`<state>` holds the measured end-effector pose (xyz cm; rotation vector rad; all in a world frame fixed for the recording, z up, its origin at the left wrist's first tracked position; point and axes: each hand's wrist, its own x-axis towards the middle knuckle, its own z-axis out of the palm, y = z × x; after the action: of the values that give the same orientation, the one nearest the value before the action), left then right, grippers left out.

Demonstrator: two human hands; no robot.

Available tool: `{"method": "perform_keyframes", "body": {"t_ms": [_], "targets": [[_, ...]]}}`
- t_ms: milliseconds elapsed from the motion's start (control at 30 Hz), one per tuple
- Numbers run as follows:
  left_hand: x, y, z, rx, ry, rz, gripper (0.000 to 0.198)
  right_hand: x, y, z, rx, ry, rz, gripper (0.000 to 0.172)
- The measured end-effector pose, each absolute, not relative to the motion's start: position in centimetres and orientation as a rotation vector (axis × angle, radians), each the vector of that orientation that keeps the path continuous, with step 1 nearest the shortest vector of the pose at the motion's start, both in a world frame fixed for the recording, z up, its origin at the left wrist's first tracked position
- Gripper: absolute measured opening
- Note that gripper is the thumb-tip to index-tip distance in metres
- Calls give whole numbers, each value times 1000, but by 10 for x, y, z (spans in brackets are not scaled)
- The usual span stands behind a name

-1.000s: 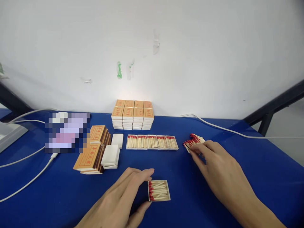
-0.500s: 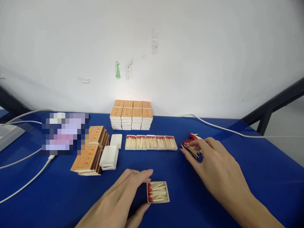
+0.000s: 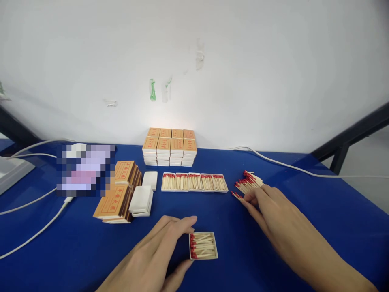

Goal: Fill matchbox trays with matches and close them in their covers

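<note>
Thumb and fingers of my left hand (image 3: 152,251) grip the left side of a white matchbox tray (image 3: 216,245) at the front of the blue table. Matches (image 3: 203,245) fill this tray lying sideways, red heads to the left. On the right, my right hand (image 3: 278,217) has its thumb and fingertips closed on a few matchsticks (image 3: 237,196), whose red heads stick out to the left. Just behind those fingers lies a loose pile of matches (image 3: 246,182), partly covered by the hand.
Several match-filled trays (image 3: 194,182) stand in a row mid-table. Behind them, orange matchboxes (image 3: 170,146) are stacked by the wall. To the left are stacked orange sleeves (image 3: 111,200) and white trays (image 3: 140,198). White cables (image 3: 279,163) run along the back and left, near a blurred-out object (image 3: 88,168).
My right hand has drawn slightly toward me from the pile, with a few matches apart from the rest in its fingertips. My left hand and its tray have stayed put.
</note>
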<state>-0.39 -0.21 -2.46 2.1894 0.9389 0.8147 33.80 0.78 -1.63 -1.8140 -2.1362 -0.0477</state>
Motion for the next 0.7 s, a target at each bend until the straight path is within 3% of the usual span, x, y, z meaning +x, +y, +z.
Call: {"method": "perform_keyframes", "body": {"t_ms": [200,367,467,567,700], "targets": [[-5,-3,-26,2198,927,820,69,343,4,-6,-1809,-2108,356,48],[-6,-3,-30,2201,935,804,69,329,-9,7,-1771,-2102,312,38],[-6,-4,-31,2201,946,800,68,303,-19,14,-1532,-2341,143,26],[-6,-4,-29,2207,949,799,69,273,-21,22,-1165,-2659,-276,35],[-7,-6,-25,2228,954,798,66,250,-18,28,-1078,-2707,-615,36]]}}
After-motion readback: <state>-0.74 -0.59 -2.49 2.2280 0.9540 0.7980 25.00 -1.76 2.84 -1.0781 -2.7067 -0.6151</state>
